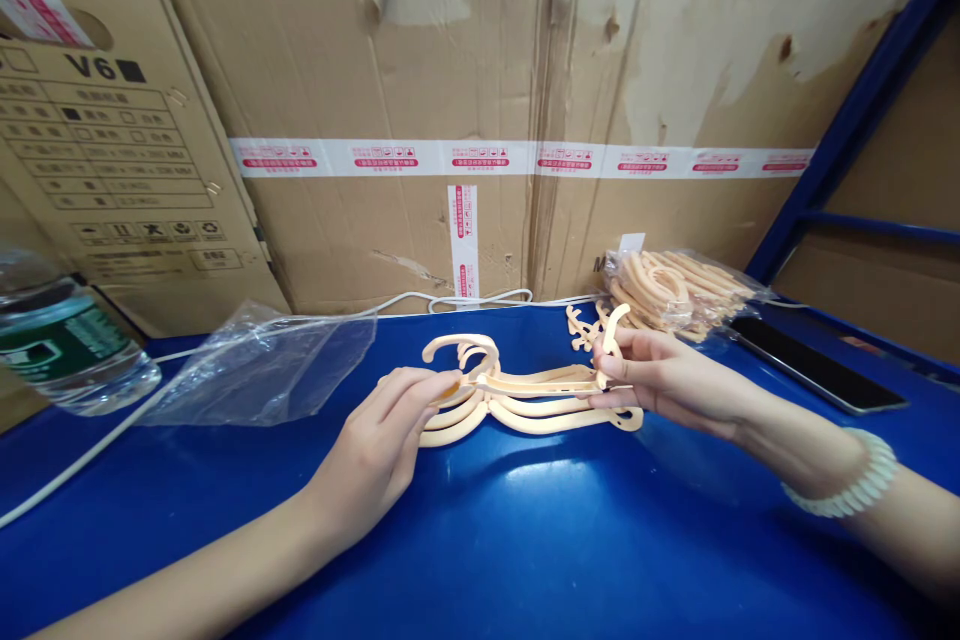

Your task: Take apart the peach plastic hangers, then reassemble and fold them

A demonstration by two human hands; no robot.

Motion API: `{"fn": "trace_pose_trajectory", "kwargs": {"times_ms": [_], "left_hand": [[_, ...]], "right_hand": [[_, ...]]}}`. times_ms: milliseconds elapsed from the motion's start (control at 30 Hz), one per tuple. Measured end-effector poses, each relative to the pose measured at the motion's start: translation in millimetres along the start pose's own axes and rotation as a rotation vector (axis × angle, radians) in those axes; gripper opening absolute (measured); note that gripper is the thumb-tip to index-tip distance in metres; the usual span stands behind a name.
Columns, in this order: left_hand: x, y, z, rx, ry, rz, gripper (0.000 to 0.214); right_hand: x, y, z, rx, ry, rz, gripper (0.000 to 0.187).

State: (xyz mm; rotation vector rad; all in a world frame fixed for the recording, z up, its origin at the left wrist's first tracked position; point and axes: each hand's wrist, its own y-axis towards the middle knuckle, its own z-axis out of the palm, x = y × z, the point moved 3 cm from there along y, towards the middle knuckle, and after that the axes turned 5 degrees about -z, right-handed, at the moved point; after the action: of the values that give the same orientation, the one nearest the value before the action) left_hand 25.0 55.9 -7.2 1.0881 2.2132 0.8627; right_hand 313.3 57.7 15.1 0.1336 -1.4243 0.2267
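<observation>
Several cream plastic clothes hangers (551, 417) lie together on the blue table, their hooks pointing away from me. My left hand (382, 425) is closed on one arm of the top hanger (540, 385), near its centre. At that hanger's right end, my right hand (645, 370) pinches a small curved plastic piece (616, 320) between thumb and fingers. The piece stands upright against the hanger's tip; whether the two are joined, I cannot tell. Behind the right hand sits a little pile of small cream plastic pieces (583, 328).
A clear bag of cream hanger parts (675, 290) lies at the back right, beside a dark phone (817, 365). On the left are a water bottle (67, 340), a clear plastic bag (262, 370) and a white cable (82, 465). Cardboard (375, 240) walls the back.
</observation>
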Motion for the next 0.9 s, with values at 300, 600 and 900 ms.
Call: {"fn": "trace_pose_trajectory", "kwargs": {"times_ms": [300, 600, 900], "left_hand": [[0.0, -0.6, -0.5, -0.001, 0.0, 0.006, 0.036], [-4.0, -0.3, -1.6, 0.004, -0.016, 0.023, 0.037], [-4.3, 0.9, -0.7, 0.031, -0.065, 0.011, 0.04]], "right_hand": [[-2.5, 1.2, 1.1, -0.05, -0.058, -0.064, 0.042], [2.3, -2.3, 7.7, -0.189, -0.284, -0.258, 0.041], [8.6, -11.5, 16.0, -0.284, -0.395, -0.466, 0.031]]}}
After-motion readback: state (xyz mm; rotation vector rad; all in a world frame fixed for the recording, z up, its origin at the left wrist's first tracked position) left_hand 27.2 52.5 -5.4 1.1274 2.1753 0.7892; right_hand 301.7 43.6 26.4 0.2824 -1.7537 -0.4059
